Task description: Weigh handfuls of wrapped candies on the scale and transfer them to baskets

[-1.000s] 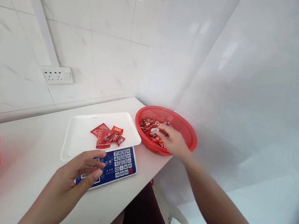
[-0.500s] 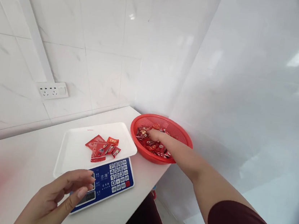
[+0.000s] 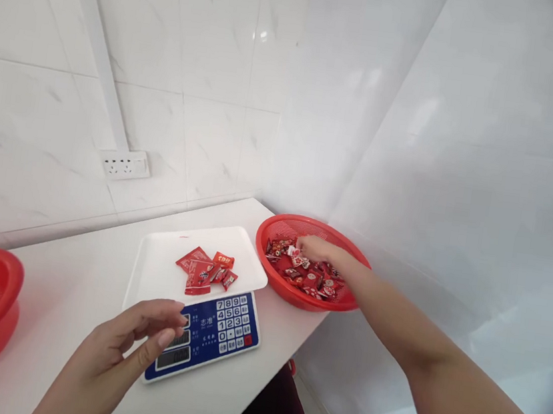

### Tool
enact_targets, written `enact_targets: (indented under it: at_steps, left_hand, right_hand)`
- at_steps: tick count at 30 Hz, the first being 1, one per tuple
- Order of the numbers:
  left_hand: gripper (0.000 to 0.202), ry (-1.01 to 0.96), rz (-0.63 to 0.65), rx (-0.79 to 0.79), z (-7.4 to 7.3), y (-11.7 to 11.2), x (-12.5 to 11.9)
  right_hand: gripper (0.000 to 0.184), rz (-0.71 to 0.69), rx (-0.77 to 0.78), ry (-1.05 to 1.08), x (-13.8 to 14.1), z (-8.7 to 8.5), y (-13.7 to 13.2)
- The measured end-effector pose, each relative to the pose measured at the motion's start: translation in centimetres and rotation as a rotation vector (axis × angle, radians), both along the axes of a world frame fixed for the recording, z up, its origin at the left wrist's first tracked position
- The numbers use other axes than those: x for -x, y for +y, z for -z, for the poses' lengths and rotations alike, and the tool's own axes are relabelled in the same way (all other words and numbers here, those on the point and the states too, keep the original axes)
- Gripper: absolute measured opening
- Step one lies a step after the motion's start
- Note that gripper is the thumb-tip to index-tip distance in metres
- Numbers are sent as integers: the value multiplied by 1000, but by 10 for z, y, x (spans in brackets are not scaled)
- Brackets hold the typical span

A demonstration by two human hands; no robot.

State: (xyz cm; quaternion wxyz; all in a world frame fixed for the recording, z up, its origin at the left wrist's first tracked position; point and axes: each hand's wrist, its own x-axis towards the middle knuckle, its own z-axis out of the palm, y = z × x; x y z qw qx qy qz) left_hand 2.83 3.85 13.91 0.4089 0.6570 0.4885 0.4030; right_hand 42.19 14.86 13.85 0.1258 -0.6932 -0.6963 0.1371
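Note:
My left hand (image 3: 125, 353) hovers over the left end of a digital scale's blue keypad panel (image 3: 210, 336), thumb and fingers curved apart with nothing between them. On the scale's white tray (image 3: 155, 266) lie several small red packets (image 3: 200, 275) in a loose pile. Inside a red plastic basket (image 3: 312, 303) at the table's far right corner, my right hand (image 3: 316, 247) has its fingers bent down and closed at a red-and-white candy packet (image 3: 297, 256). The fingertips are partly hidden. More red wrapped candies (image 3: 312, 280) lie around that hand.
A second red basket (image 3: 13, 279) stands at the left edge, partly out of view. The white table (image 3: 66, 275) meets a tiled wall with a power socket (image 3: 125, 165). A glossy pale wall panel (image 3: 438, 207) rises close on the right.
The view has turned slightly left. My right hand has lifted a little among the candies, and a red-and-white packet now shows at its fingertips. My left hand keeps its curved pose.

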Motion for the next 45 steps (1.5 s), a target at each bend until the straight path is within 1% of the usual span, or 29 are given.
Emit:
enact_targets:
  at_steps: [2,3,6,8,9,10,12,14,16,17,19,21,23,25,27,29,32,35,38,41,43,45]
  left_hand:
    - [28,4,56,-51,3,4,5]
    - [26,7,75,-76,4,6,8]
    - [21,-3,84,-127,4,7,11]
    - [21,-18,87,-153,2,5,11]
    - [20,-25,91,-167,1,4,10]
    - [19,-30,91,-184,0,3,9]
    - [17,-52,71,-240,-2,1,9]
    - [15,-117,-2,-336,-3,0,10]
    - [16,-241,-112,-439,-4,-1,11]
    - [18,-318,-165,-484,-5,-1,13]
    - [22,-463,-248,-550,-7,0,15]
    - [26,-561,-295,-589,-9,1,18]
    - [29,-607,-320,-605,-11,3,20]
    - [31,-630,-331,-606,-12,4,22]
    - [31,-640,-337,-607,-13,5,22]
    - [31,-644,-335,-611,-13,5,22]
    - [31,-642,-329,-612,-12,6,22]
    - [32,-629,-336,-610,-12,7,22]
    - [32,-612,-344,-604,-12,6,22]
    - [30,-601,-360,-579,-13,3,21]
    - [27,-604,-355,-539,-14,0,22]
    - [25,-605,-355,-507,-12,-2,25]
  right_hand:
    - [4,-38,22,21,12,-8,15]
    - [4,-77,24,64,20,-11,20]
    - [10,-194,31,293,54,-11,26]
    - [16,-199,32,418,80,-10,25]
    - [20,-186,22,436,92,-9,23]
    - [24,-173,-5,424,102,-8,21]
    - [29,-152,-115,342,115,-5,12]
    - [26,-150,-277,280,117,3,-3]
    - [19,-145,-430,294,113,17,-25]
    - [18,-126,-500,319,109,27,-37]
    - [23,-30,-599,403,102,52,-61]
    - [30,67,-628,476,98,81,-82]
    - [37,104,-584,529,98,110,-95]
    - [41,122,-484,574,101,135,-100]
    - [43,163,-377,644,104,152,-99]
    - [47,222,-298,732,107,161,-95]
    - [54,262,-235,799,109,162,-89]
    - [55,244,-206,783,109,160,-86]
    - [53,236,-203,760,110,162,-84]
    - [46,223,-214,733,112,165,-89]
    - [39,192,-248,690,112,159,-98]
    - [34,130,-352,611,109,143,-106]
